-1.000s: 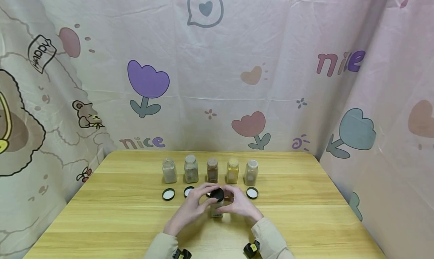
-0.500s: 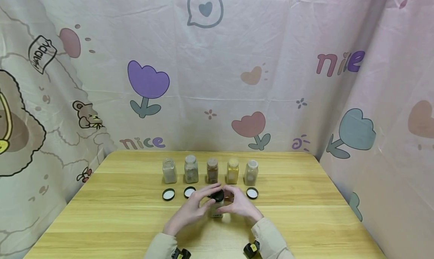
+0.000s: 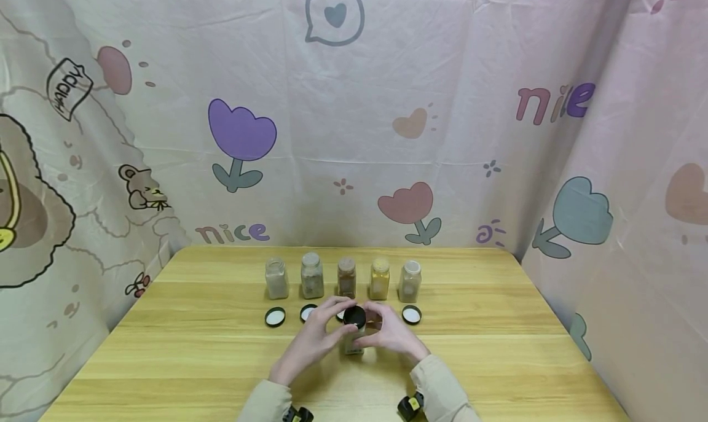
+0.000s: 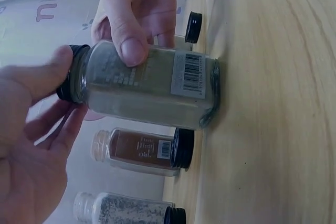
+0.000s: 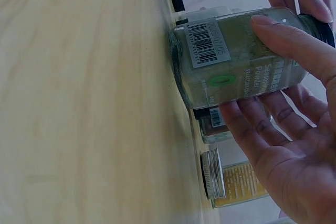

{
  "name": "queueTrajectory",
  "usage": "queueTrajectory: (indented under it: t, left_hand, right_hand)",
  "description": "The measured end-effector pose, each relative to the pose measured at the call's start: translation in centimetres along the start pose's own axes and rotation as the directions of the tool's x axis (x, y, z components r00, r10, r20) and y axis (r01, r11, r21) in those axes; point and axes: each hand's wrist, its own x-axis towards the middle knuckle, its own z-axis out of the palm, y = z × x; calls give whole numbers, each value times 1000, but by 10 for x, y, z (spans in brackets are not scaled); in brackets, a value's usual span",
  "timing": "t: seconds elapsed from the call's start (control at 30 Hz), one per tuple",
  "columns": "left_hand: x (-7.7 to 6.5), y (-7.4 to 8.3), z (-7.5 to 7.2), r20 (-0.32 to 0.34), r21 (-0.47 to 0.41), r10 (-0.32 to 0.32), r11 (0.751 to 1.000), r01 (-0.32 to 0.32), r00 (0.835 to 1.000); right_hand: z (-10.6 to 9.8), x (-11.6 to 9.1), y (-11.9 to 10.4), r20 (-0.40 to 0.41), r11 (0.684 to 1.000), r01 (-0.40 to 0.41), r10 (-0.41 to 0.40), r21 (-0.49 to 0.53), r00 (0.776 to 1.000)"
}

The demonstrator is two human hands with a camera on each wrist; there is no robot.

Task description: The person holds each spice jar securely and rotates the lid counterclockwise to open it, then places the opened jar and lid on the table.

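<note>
A glass seasoning jar (image 3: 354, 346) with a greyish-green powder inside stands upright on the table. My left hand (image 3: 312, 336) grips its black lid (image 3: 354, 316), thumb on the near side and fingers round the far side. The right hand (image 3: 395, 333) holds the jar's body between thumb and fingers. In the left wrist view a barcode label (image 4: 189, 75) shows near the jar's base. The lid sits at the jar's mouth; whether it is fully tightened cannot be told.
Behind the hands, several uncapped jars stand in a row, among them a brown one (image 3: 346, 279) and a yellow one (image 3: 379, 281). Lids, such as the leftmost lid (image 3: 275, 317) and rightmost lid (image 3: 412, 315), lie before them. A patterned curtain (image 3: 332, 102) hangs behind the table.
My left fingers and thumb have shifted round the lid, first away and then back, as in a turn. The right hand and the jar stay in place.
</note>
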Motion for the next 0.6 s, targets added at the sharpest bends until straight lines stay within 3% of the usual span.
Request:
queueTrajectory:
  t: [0.17, 0.3, 0.43, 0.6]
  left_hand:
    - [1, 0, 0, 94, -45, 83, 996, -79, 992]
    - [1, 0, 1, 89, -24, 111, 994, -109, 990]
    - [2, -1, 2, 58, -10, 99, 995, -99, 993]
    - [1, 1, 5, 24, 19, 38, 999, -39, 999]
  right_hand:
    - [-1, -1, -1, 8, 1000, 11, -11, -15, 1000]
    - [-2, -1, 0, 5, 1000, 12, -11, -22, 1000]
    - [-1, -1, 0, -3, 1000, 3, -3, -28, 1000]
    - [-1, -1, -1, -4, 1000, -2, 2, -13, 1000]
